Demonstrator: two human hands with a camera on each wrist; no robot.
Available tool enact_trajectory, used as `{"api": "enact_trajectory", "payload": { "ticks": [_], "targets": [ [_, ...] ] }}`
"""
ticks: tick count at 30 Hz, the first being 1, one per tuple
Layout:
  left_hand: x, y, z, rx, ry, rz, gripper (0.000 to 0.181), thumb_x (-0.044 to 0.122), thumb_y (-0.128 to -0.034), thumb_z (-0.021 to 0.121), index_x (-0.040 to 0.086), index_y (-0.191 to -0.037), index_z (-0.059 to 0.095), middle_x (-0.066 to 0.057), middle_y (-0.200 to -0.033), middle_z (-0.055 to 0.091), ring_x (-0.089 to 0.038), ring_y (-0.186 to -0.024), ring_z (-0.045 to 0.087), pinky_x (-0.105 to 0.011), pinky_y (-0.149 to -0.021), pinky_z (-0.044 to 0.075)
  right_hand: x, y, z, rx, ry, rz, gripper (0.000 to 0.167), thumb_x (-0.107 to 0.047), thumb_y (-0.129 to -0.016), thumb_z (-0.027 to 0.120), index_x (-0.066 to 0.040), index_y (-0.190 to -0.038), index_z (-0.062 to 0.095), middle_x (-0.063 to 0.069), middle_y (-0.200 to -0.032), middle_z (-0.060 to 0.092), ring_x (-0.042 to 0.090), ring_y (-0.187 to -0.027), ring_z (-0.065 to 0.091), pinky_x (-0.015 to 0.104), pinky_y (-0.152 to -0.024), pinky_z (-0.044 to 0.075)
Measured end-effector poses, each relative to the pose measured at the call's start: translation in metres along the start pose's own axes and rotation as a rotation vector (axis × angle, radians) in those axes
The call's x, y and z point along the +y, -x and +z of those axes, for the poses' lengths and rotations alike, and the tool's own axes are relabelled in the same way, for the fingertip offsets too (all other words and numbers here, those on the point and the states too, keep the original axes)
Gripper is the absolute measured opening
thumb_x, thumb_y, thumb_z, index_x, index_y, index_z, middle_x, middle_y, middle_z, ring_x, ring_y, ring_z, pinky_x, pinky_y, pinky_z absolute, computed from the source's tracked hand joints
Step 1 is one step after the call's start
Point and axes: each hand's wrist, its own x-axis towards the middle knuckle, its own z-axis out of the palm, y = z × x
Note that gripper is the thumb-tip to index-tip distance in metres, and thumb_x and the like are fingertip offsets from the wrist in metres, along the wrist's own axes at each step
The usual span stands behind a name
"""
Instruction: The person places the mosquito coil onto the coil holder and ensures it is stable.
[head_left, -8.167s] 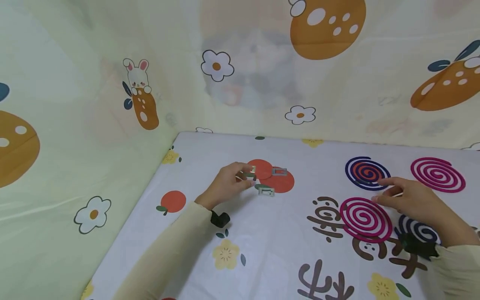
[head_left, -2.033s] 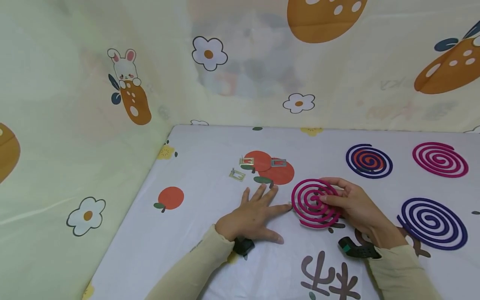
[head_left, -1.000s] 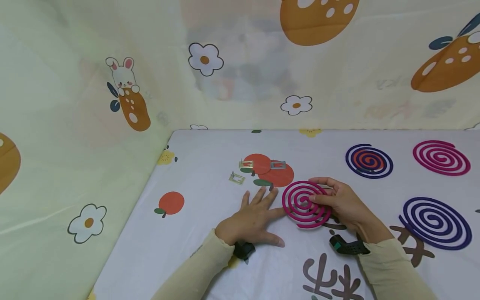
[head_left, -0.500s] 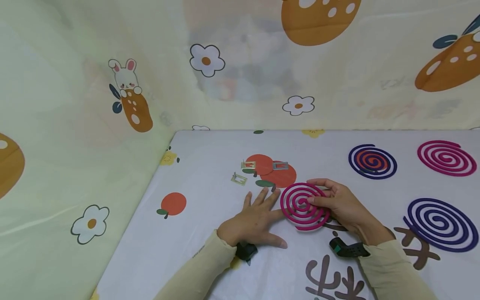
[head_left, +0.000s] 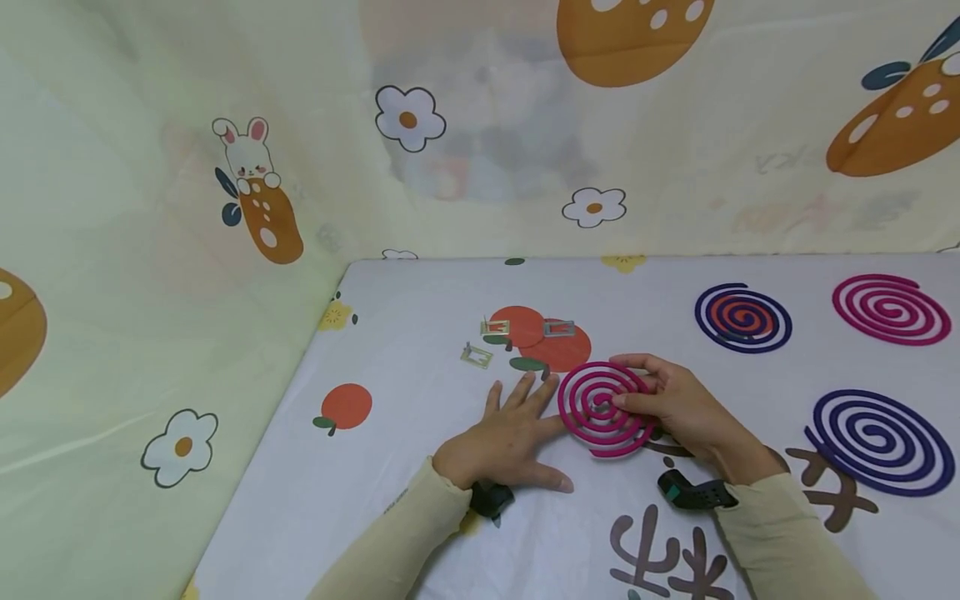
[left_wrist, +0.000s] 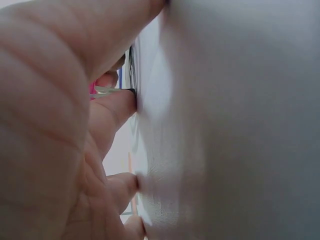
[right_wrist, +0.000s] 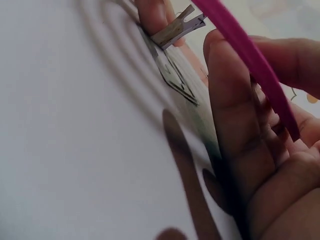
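My right hand (head_left: 686, 417) pinches a pink mosquito coil (head_left: 602, 399) between thumb and fingers, slightly above the table. Beneath the coil lies a small metal coil stand, largely covered in the head view. Its raised prongs (right_wrist: 172, 32) show near the coil's pink band in the right wrist view; whether they touch is unclear. With fingers spread and straight, my left hand (head_left: 502, 446) lies on the tablecloth. Its index finger (left_wrist: 117, 107) reaches under the coil and presses the stand's base. Three more stands lie beyond the left hand: two gold (head_left: 495, 327) (head_left: 476, 355), one silver (head_left: 558, 328).
To the right lie a dark blue coil (head_left: 877, 442), another blue coil (head_left: 742, 317) over a printed fruit, and a pink coil (head_left: 892, 310). A patterned cloth wall (head_left: 480, 225) rises at the back and left of the table.
Since the oldest frame, the left hand has set down a stand and flattened out; the right hand has lifted the pink coil leftward over another stand. Over the last second, almost no movement.
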Motion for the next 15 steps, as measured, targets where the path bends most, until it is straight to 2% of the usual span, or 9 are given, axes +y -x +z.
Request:
{"api": "enact_trajectory", "payload": {
  "ticks": [5,15],
  "targets": [
    [0.0004,0.0001,0.0003,-0.003,-0.001,-0.007,0.095,0.070,-0.0845,0.072,0.043,-0.164,0.027,-0.006,-0.176,0.003,-0.037,-0.161,-0.005,-0.072,-0.121,0.003,0.0000,-0.0001,0.0003,-0.011,-0.056,0.008,0.065,-0.011,-0.097,0.075,-0.001,-0.152,0.042,0.011,-0.109,0.075,0.017,-0.095,0.074,0.031,-0.080,0.062],
    [0.0009,-0.0001,-0.0008,-0.019,-0.025,-0.013,0.093,0.072,-0.0856,0.069,0.042,-0.164,0.028,-0.006,-0.176,0.001,-0.038,-0.161,-0.006,-0.072,-0.121,0.004,-0.0007,-0.0014,0.0013,-0.011,-0.071,0.012,0.066,-0.008,-0.098,0.073,0.001,-0.154,0.039,0.013,-0.103,0.075,0.017,-0.092,0.075,0.031,-0.081,0.062]
  ]
}}
